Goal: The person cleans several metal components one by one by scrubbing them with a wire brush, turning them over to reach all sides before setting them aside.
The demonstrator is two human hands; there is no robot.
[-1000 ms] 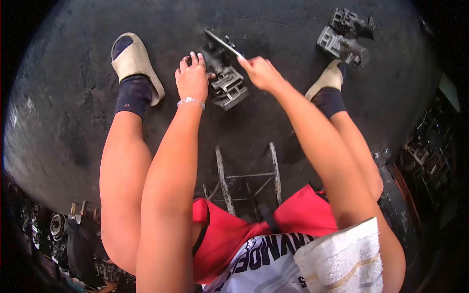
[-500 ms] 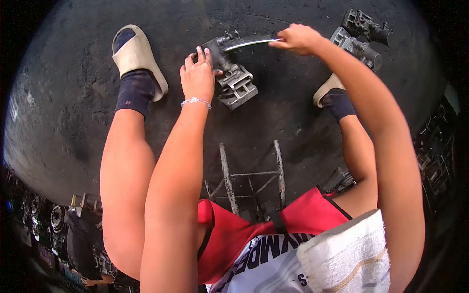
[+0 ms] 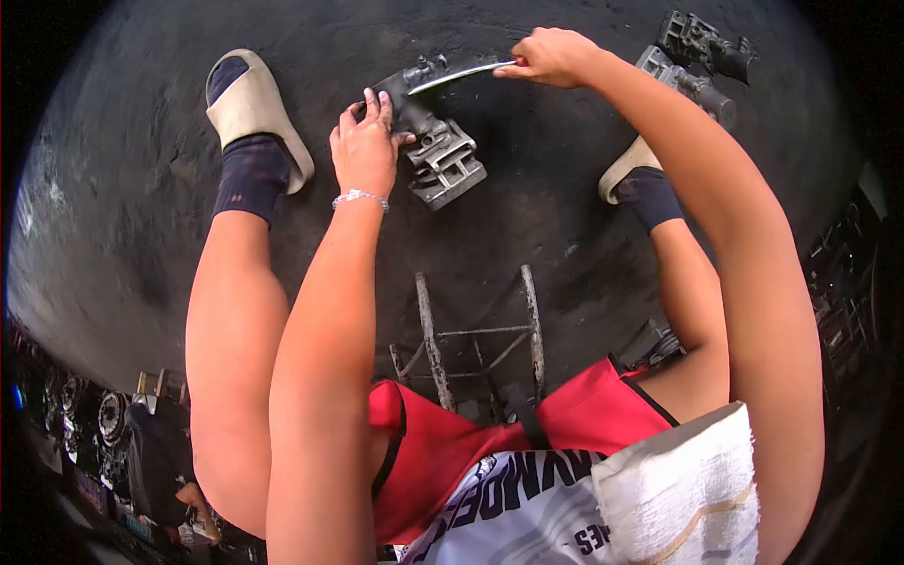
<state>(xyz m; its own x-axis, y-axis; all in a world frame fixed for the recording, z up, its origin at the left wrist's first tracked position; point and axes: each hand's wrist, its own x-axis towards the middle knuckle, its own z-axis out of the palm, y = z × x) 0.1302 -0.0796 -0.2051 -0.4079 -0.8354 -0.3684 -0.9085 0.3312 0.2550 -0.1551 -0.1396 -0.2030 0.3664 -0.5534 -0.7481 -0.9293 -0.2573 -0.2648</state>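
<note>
On the dark floor in the head view lies a grey cast-metal machine part (image 3: 450, 168), with a dark rounded body and a bracket-like end. My left hand (image 3: 365, 151) grips the dark body from the left, fingers over its top and thumb towards the bracket. My right hand (image 3: 546, 58) is closed around one end of a long shiny metal bar (image 3: 463, 75), which resembles a wrench handle. The bar's other end reaches the top of the part; exactly how they meet is too blurred to tell.
Two similar metal parts (image 3: 702, 56) lie at the upper right, beside my right foot. My sandalled left foot (image 3: 247, 113) is at the left. A worn metal frame (image 3: 480, 331) stands between my legs. A white towel (image 3: 683, 480) lies over my lap. Another person's hand (image 3: 198, 504) shows at the lower left.
My right hand and the metal bar have shifted left and slightly up. My left hand stays on the machine part; the whole view has also shifted a little.
</note>
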